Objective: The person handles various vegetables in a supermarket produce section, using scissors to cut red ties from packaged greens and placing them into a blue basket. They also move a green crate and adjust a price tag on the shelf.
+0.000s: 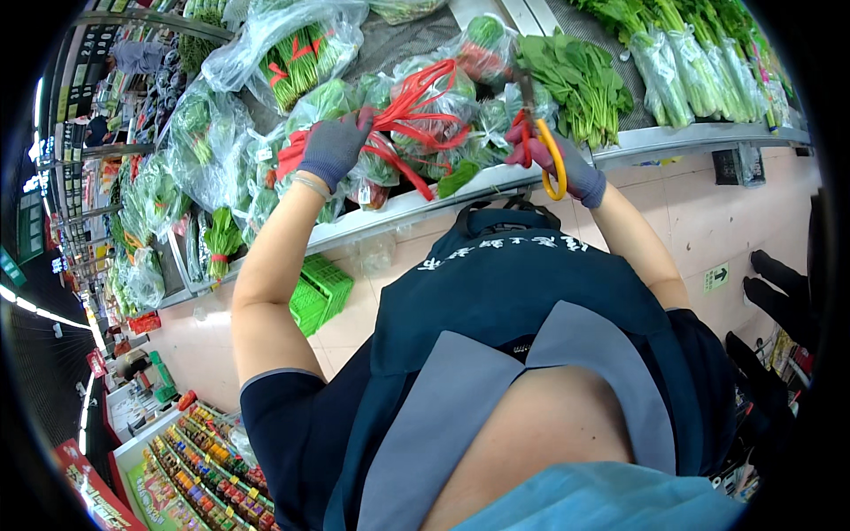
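My left hand (335, 146), in a grey knit glove, grips a bunch of red plastic strips (425, 99). Their loose ends fan out to the right over bagged vegetables. In my right hand (568, 159), gloved in grey with pinkish fingers, is a pair of scissors (556, 174) with orange-yellow and red handles. The blades point away from me; whether they are apart I cannot tell. Just beyond the scissors lies a pile of leafy greens (581, 83). A loose green leaf (459, 179) rests at the display's front edge, between my hands.
A metal ledge (637, 141) borders the vegetable display. Bagged leafy stalks (664, 79) stand at the far right, and red-tied green bundles (295, 63) lie at the back left. Green plastic crates (322, 289) sit on the floor. Another person's legs (777, 279) show at right.
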`<state>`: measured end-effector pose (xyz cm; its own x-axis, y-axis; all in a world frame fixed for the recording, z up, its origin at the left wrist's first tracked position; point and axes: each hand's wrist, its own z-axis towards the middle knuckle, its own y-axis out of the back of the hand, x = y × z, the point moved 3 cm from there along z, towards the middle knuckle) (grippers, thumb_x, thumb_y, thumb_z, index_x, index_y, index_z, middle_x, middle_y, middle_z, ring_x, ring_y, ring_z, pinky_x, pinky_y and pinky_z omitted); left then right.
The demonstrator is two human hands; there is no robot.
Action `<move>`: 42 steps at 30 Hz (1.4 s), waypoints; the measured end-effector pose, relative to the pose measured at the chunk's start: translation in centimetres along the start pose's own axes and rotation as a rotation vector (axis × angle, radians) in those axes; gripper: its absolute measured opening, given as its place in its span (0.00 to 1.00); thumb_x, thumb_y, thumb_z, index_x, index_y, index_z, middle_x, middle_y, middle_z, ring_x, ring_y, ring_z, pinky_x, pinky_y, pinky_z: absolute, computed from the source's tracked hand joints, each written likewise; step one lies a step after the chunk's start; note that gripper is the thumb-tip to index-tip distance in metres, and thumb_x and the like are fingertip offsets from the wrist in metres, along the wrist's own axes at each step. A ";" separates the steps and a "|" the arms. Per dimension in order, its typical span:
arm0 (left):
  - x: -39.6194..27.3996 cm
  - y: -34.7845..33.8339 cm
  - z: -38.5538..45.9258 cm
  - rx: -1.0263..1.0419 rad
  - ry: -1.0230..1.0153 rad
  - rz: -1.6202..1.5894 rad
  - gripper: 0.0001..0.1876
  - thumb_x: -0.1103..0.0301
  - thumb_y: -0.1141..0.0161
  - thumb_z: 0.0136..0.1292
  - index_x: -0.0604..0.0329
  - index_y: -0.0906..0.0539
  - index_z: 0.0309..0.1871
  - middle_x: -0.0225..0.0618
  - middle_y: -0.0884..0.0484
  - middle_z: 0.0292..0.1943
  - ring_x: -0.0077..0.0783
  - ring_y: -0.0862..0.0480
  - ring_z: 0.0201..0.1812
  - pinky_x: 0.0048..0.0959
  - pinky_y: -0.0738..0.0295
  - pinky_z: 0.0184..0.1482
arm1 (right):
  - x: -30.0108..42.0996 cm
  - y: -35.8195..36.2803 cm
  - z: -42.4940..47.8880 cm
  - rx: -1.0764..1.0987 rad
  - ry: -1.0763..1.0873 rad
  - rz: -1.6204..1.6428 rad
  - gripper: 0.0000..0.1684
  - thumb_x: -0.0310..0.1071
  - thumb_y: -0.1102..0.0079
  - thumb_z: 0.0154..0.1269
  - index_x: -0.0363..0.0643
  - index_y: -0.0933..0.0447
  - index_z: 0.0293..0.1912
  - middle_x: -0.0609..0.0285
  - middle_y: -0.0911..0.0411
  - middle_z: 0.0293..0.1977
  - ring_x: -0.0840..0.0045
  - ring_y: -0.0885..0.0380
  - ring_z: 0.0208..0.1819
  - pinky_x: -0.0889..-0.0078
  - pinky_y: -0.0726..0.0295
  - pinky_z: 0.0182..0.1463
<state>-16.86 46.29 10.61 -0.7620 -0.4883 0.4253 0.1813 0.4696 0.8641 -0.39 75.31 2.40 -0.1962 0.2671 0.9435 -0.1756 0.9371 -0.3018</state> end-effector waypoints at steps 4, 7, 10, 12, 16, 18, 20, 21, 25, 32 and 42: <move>-0.4 -3.1 -1.6 -0.071 0.296 -0.524 0.21 0.64 0.51 0.63 0.43 0.32 0.60 0.41 0.21 0.48 0.49 0.19 0.42 0.41 0.24 0.40 | -3.1 -1.4 -0.4 0.151 -0.317 0.200 0.41 0.70 0.63 0.63 0.38 0.30 0.49 0.62 0.24 0.28 0.77 0.21 0.33 0.78 0.25 0.40; 0.4 -8.1 -2.2 -0.174 0.373 -0.894 0.21 0.65 0.48 0.61 0.45 0.29 0.59 0.46 0.20 0.42 0.51 0.20 0.42 0.42 0.25 0.40 | -3.9 -0.8 -0.6 0.144 -0.422 0.253 0.40 0.69 0.62 0.64 0.38 0.31 0.49 0.61 0.24 0.28 0.76 0.20 0.34 0.74 0.23 0.45; -0.1 -9.1 -3.1 -0.272 0.428 -1.030 0.20 0.69 0.48 0.59 0.48 0.25 0.56 0.50 0.20 0.36 0.54 0.20 0.40 0.42 0.26 0.40 | -4.7 -0.6 -0.4 0.241 -0.452 0.300 0.45 0.72 0.66 0.62 0.37 0.32 0.53 0.60 0.23 0.33 0.71 0.21 0.41 0.68 0.25 0.53; -0.6 -9.0 -3.4 -0.299 0.455 -1.076 0.20 0.70 0.48 0.59 0.49 0.25 0.56 0.50 0.20 0.38 0.54 0.20 0.41 0.41 0.26 0.41 | -4.9 -0.4 0.3 0.290 -0.518 0.364 0.50 0.75 0.69 0.59 0.36 0.32 0.55 0.60 0.22 0.36 0.70 0.22 0.45 0.67 0.27 0.56; -1.5 -6.4 -3.7 -0.256 0.445 -0.986 0.18 0.68 0.48 0.61 0.49 0.25 0.55 0.48 0.20 0.41 0.53 0.21 0.44 0.42 0.27 0.42 | -5.6 -1.8 2.7 0.294 -0.577 0.482 0.56 0.80 0.69 0.54 0.34 0.32 0.55 0.59 0.23 0.36 0.65 0.22 0.46 0.64 0.27 0.56; -1.9 -6.6 -3.9 -0.247 0.450 -0.972 0.17 0.65 0.48 0.62 0.48 0.25 0.56 0.48 0.20 0.40 0.53 0.21 0.43 0.43 0.26 0.41 | -5.8 -3.1 4.3 0.316 -0.566 0.542 0.57 0.81 0.70 0.53 0.33 0.32 0.55 0.59 0.23 0.37 0.63 0.23 0.48 0.62 0.27 0.56; -1.9 -6.9 -4.2 -0.242 0.447 -0.936 0.17 0.63 0.48 0.63 0.47 0.26 0.56 0.48 0.19 0.39 0.53 0.21 0.42 0.43 0.26 0.40 | -5.1 -4.3 5.8 0.301 -0.615 0.600 0.59 0.82 0.70 0.52 0.32 0.32 0.56 0.58 0.23 0.37 0.58 0.24 0.51 0.57 0.27 0.57; -1.9 -7.2 -4.3 -0.241 0.437 -0.907 0.17 0.62 0.48 0.64 0.47 0.27 0.56 0.48 0.19 0.39 0.53 0.21 0.41 0.43 0.26 0.39 | -5.1 -4.7 6.6 0.318 -0.607 0.627 0.60 0.82 0.70 0.51 0.32 0.33 0.56 0.58 0.24 0.38 0.58 0.24 0.51 0.55 0.27 0.56; -2.0 -7.5 -4.7 -0.238 0.434 -0.809 0.18 0.61 0.49 0.64 0.45 0.28 0.58 0.48 0.20 0.39 0.52 0.20 0.40 0.44 0.26 0.38 | -5.5 -4.6 10.4 0.363 -0.572 0.765 0.63 0.83 0.68 0.49 0.31 0.36 0.59 0.55 0.25 0.42 0.55 0.28 0.55 0.39 0.33 0.57; -1.6 -9.8 -6.0 -0.275 0.426 -0.863 0.19 0.63 0.48 0.63 0.45 0.28 0.58 0.47 0.20 0.43 0.52 0.20 0.41 0.42 0.25 0.39 | -3.7 -4.5 13.3 0.395 -0.516 0.917 0.65 0.81 0.59 0.47 0.26 0.40 0.60 0.50 0.26 0.43 0.49 0.32 0.59 0.27 0.43 0.59; -0.4 -10.5 -8.1 -0.420 0.448 -1.023 0.19 0.75 0.45 0.60 0.56 0.25 0.56 0.47 0.19 0.41 0.45 0.18 0.40 0.30 0.25 0.40 | -2.6 -4.8 12.9 0.566 -0.491 0.855 0.65 0.81 0.62 0.48 0.26 0.42 0.62 0.55 0.26 0.40 0.53 0.28 0.54 0.31 0.35 0.56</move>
<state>-13.45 35.53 3.54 -0.4016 -0.7485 -0.5276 -0.1310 -0.5233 0.8420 -11.53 67.18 -0.32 -0.7957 0.5366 0.2808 -0.1889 0.2207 -0.9569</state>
